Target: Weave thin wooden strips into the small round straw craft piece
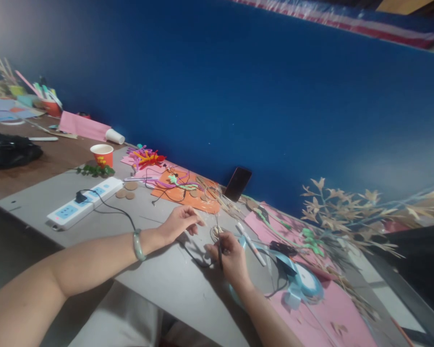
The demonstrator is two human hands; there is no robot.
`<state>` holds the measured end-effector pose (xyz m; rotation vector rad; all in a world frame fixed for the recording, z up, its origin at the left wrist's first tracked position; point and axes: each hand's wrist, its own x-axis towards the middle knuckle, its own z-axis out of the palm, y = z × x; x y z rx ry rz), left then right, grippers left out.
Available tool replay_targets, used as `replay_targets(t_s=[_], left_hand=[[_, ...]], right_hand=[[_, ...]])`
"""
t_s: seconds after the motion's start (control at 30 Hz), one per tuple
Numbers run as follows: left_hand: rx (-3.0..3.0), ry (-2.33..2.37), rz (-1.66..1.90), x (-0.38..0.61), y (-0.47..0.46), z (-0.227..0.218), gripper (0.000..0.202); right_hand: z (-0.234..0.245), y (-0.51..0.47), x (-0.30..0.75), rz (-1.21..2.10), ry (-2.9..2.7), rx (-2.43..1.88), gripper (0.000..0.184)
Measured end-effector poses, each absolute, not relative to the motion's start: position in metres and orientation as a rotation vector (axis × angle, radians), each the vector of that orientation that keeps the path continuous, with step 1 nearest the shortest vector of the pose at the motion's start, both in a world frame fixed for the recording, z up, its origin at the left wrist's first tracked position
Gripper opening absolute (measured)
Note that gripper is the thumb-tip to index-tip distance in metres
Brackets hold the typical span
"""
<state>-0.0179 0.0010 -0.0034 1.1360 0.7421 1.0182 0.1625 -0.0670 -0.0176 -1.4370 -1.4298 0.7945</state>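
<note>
Head view: holding anything in the right hand (232, 258)?

Yes, clasping a slim dark tool (220, 259) in bent fingers, with a thin tip toward the blue wall (202, 96).

Where, exactly?

Over the light grey tabletop (188, 291), just beside a small pale ring-shaped coil (214, 234). Touching the coil or apart from it? Cannot tell; too blurred.

And in the left hand (181, 224)?

Pinching a small pale sliver (201, 219) between thumb and fingers, near the coil. On that wrist, a pale green bangle (139, 246).

Near the hands?

To the right, a white capped marker (251, 245), then a roll of light blue ribbon (307, 282) on pink paper (321, 320). Beyond the left hand, an orange sheet (210, 206) under thin cords, and flat round brown discs (130, 185).

Farther left?

A long white power strip (110, 187) with a black plug (80, 196) in place; past that, green leaves (97, 170) beside a red paper cup (104, 156).

And along the back?

Bright fuzzy stems (146, 157) in a heap, a dark phone (238, 184) leaning at the wall, and, far right, dried tan-leaved branches (325, 195).
</note>
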Motion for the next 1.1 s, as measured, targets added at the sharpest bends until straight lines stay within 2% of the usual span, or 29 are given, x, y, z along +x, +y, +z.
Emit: replay_targets(t_s=[0.17,0.3,0.8,0.93,1.1], left_hand=[[1.063,0.738,0.992,-0.0165,0.0035,-0.0070,0.022],[1.055,0.739,0.979,-0.0169,0.0052,-0.0099,0.017],[0.999,0.658,0.979,-0.0186,0.0053,-0.0085,0.017],[0.988,0.668,0.974,-0.0172,0.0043,-0.0061,0.022],[0.943,0.713,0.983,-0.0163,0.0044,-0.0063,0.040]], right_hand=[[-0.0139,-0.0690,0.1628,0.648,-1.475,-1.466,0.039],[-0.0115,-0.0701,0.1617,0.583,-1.495,-1.466,0.035],[-0.0139,-0.0696,0.1618,0.606,-1.507,-1.469,0.033],[-0.0141,-0.0690,0.1622,0.602,-1.518,-1.467,0.033],[-0.0186,-0.0668,0.1636,0.595,-1.555,-1.451,0.032]])
